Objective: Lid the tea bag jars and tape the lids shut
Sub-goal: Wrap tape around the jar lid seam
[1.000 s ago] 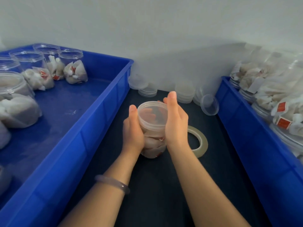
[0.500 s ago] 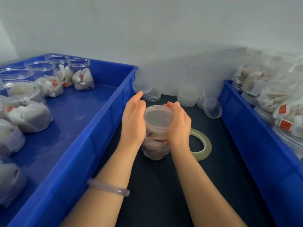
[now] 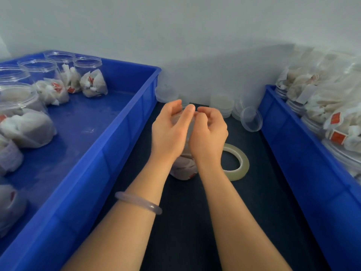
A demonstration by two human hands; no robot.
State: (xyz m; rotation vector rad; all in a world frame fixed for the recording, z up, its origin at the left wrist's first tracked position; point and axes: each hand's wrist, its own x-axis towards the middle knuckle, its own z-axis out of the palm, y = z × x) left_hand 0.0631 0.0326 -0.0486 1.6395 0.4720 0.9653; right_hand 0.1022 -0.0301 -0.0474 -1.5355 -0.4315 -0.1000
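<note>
Looking down from the head camera, the left hand (image 3: pixel 168 133) curves around the top of the clear plastic jar of tea bags (image 3: pixel 183 170), probably to steady it. The right hand (image 3: pixel 209 137) sits just beside it with fingers curled over the jar's top; I cannot tell whether it pinches anything. The jar stands on the dark surface (image 3: pixel 185 222), in the lane between the left blue plastic crate (image 3: pixel 125 124) and the right blue plastic crate (image 3: pixel 289 145), whose walls limit sideways moves. The pale ring-shaped tape roll (image 3: pixel 244 163) lies just right of the jar, handy for taping. Stacks of translucent round lids (image 3: pixel 222 103) wait by the wall, and open room lies toward the person.
</note>
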